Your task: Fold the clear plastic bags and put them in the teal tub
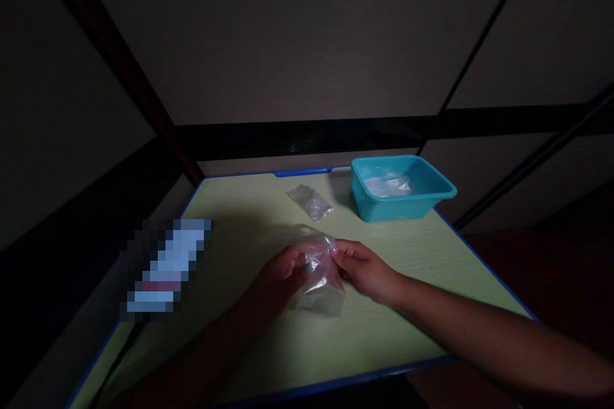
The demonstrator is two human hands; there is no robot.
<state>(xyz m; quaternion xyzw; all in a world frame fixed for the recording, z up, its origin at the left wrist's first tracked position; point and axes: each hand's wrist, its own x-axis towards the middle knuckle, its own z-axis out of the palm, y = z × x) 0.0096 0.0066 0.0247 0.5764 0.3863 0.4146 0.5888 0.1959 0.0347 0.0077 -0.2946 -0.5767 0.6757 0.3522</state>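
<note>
Between my two hands is a clear plastic bag (319,294), crinkled and shiny, just above the middle of the table. My left hand (284,271) is closed on the bag's left side, and its fingers are partly covered by the film. With thumb and fingers together, my right hand (362,268) pinches the bag's upper right edge. Whether anything lies inside the bag I cannot tell. Beyond my hands, another small clear plastic bag (311,202) lies flat on the table.
A turquoise plastic basin (403,208) with clear plastic inside stands at the table's back right corner. On the left edge lies a blurred-out, bright object (167,265) with a dark cord (118,361). The pale green table (407,339) has a blue rim; wall panels rise behind it.
</note>
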